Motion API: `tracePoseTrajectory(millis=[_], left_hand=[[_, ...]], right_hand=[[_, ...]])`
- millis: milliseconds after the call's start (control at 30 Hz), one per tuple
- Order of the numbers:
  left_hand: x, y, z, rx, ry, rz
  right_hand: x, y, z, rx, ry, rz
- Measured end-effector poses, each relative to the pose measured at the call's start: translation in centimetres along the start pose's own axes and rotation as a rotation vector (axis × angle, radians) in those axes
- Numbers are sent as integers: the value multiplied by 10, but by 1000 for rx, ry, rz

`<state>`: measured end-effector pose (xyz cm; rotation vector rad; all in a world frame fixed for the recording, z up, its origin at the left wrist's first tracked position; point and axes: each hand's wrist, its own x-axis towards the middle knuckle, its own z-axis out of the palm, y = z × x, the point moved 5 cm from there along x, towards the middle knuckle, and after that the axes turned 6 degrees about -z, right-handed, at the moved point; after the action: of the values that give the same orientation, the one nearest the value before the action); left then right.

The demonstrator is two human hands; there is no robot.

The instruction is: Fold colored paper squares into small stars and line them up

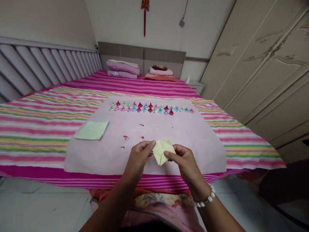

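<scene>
My left hand point(140, 158) and my right hand point(183, 159) both pinch a partly folded pale yellow paper point(162, 150), held just above the near edge of a large white sheet point(101, 154) spread on the bed. The left fingers grip its left corner, the right thumb and forefinger its lower right edge. A white bead bracelet point(206, 199) circles my right wrist. Farther back on the sheet lies a row of several small folded paper shapes point(151, 108) in red, pink, blue and green.
A stack of pale green and yellow paper squares point(92, 130) lies at the sheet's left. Small red paper scraps point(126, 138) dot the middle. The striped bed cover point(36, 122) spreads all round; pillows point(123, 69) sit at the headboard, a wardrobe point(265, 64) stands at the right.
</scene>
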<state>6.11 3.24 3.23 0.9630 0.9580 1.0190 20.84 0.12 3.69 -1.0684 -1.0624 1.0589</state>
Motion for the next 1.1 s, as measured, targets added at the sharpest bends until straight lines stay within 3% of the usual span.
tracePoseTrajectory(millis=[133, 267, 433, 800, 900, 1000, 1100], left_hand=[[-4, -7, 15, -35, -155, -53], [-4, -15, 11, 81, -74, -34], [-6, -12, 8, 201, -85, -25], [-2, -23, 7, 165, -37, 5], [-1, -13, 4, 153, -42, 91], [0, 6, -2, 83, -27, 245], [0, 19, 5, 145, -195, 291]], right_hand=[[3, 4, -5, 70, 118, -20], [5, 4, -2, 90, 96, -1], [5, 2, 2, 106, -11, 19], [5, 13, 1, 122, 100, -8], [6, 9, -4, 101, 116, -1], [7, 1, -4, 32, 37, 13], [5, -7, -2, -21, -30, 5]])
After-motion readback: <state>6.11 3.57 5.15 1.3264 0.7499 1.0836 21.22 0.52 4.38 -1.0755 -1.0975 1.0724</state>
